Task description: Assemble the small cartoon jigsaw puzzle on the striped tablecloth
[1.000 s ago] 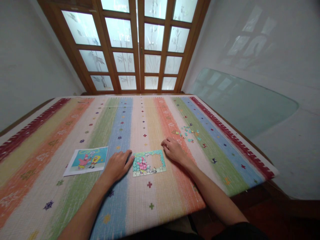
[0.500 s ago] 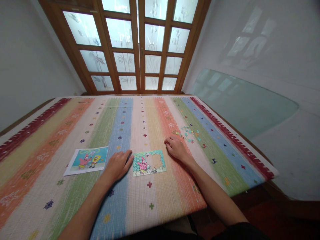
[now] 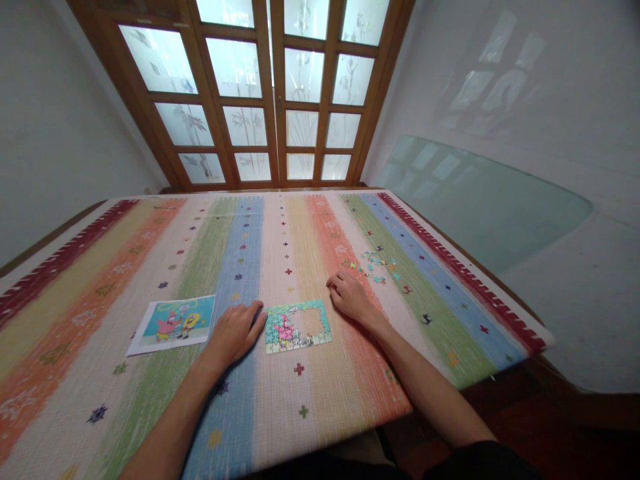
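A striped cloth [image 3: 280, 413] covers the table before us, and on its near part, between our two hands, lies a partly built jigsaw puzzle [image 3: 280, 337]. We judge it more than half done: the border appears joined all round, and the left side, with its pink figure, looks filled. Left to fill, by our reading, is the gap right of the middle, where a bare tan patch shows. Our left hand [image 3: 239, 330] lies at the puzzle's left edge, fingers together, thumb parted from them, no piece visible in its grasp; whether the thumb touches the edge, we cannot tell. To its left, a printed picture [image 3: 177, 323] lies flat, showing a pink figure and a yellow one. Our right hand [image 3: 350, 297] is slightly farther off, by the puzzle's upper right corner, fingers curled; we cannot tell whether they pinch anything. Just past it, loose pieces [image 3: 371, 269], many of them teal, lie scattered, not yet placed. Wooden doors [image 3: 275, 157] with frosted panes stand beyond the table.
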`<state>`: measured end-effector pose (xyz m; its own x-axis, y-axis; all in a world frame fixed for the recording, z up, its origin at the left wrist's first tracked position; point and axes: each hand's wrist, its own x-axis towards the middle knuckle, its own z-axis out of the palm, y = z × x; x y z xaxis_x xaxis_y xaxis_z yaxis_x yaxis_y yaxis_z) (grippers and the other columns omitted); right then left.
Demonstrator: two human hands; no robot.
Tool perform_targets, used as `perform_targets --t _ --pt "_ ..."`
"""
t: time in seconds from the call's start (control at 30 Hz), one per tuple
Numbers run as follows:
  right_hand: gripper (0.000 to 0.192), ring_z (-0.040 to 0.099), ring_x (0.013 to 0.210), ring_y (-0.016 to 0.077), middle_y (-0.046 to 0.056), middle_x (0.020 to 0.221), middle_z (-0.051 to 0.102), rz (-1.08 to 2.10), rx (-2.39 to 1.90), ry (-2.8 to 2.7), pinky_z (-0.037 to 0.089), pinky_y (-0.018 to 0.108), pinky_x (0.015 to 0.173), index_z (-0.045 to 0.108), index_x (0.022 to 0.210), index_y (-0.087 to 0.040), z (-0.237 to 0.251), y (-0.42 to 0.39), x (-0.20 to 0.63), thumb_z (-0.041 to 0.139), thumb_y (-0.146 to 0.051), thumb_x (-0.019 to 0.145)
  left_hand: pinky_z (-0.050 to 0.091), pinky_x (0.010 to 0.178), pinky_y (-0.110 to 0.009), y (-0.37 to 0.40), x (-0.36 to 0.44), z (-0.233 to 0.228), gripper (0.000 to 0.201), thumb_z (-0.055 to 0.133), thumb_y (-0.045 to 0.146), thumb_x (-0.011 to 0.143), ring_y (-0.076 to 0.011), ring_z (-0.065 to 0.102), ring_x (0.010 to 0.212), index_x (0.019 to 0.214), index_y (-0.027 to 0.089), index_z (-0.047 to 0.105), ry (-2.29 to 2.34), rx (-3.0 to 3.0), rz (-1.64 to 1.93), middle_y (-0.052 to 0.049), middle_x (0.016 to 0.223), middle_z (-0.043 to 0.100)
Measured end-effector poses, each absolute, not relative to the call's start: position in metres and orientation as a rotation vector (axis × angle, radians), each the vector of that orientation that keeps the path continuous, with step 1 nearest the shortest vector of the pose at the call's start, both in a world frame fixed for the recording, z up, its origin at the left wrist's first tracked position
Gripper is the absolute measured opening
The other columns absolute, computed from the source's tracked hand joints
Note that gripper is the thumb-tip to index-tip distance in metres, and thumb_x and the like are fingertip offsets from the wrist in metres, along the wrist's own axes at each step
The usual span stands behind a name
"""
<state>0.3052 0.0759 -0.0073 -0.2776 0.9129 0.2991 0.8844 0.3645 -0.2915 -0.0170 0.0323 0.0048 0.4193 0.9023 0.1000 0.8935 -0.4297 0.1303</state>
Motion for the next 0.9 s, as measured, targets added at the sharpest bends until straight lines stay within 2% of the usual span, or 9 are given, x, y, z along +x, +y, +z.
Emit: perform_targets --t 0.33,0.6,0.77,0.9 --pt "0.016 0.064 0.088 0.0218 0.012 0.096 0.073 0.125 -1.691 -2.058 0.044 0.031 0.082 0.074 0.092 -0.016 0.012 0.089 0.339 0.06 -0.014 0.088 0.048 0.085 -0.042 0.031 -0.014 0.008 0.039 0.032 0.038 0.108 -0.0297 0.067 0.087 0.117 0.015 0.062 1.655 2.591 0.188 -0.013 0.092 0.071" --pt "0.025 0.066 0.076 0.0219 0.012 0.09 0.075 0.116 -1.943 -1.857 0.048 0.033 0.076 0.078 0.098 -0.015 0.033 0.086 0.41 0.056 -0.014 0.085 0.048 0.086 -0.042 0.032 -0.015 0.007 0.039 0.032 0.038 0.107 -0.0298 0.067 0.088 0.118 0.015 0.061 1.637 2.582 0.204 -0.014 0.094 0.071" --pt "0.024 0.067 0.084 0.0243 0.014 0.092 0.074 0.127 -2.107 -1.815 0.048 0.033 0.08 0.077 0.102 -0.013 0.026 0.078 0.431 0.062 -0.015 0.083 0.049 0.086 -0.042 0.032 -0.015 0.007 0.038 0.033 0.039 0.107 -0.0288 0.067 0.087 0.117 0.016 0.061 1.638 2.588 0.225 -0.013 0.093 0.071" --pt "0.019 0.067 0.085 0.0247 0.012 0.091 0.074 0.172 -2.178 -1.817 0.047 0.032 0.077 0.077 0.098 -0.016 0.019 0.077 0.435 0.067 -0.018 0.081 0.049 0.087 -0.043 0.032 -0.015 0.007 0.04 0.032 0.039 0.107 -0.0299 0.067 0.088 0.117 0.015 0.062 1.645 2.597 0.204 -0.014 0.094 0.072"
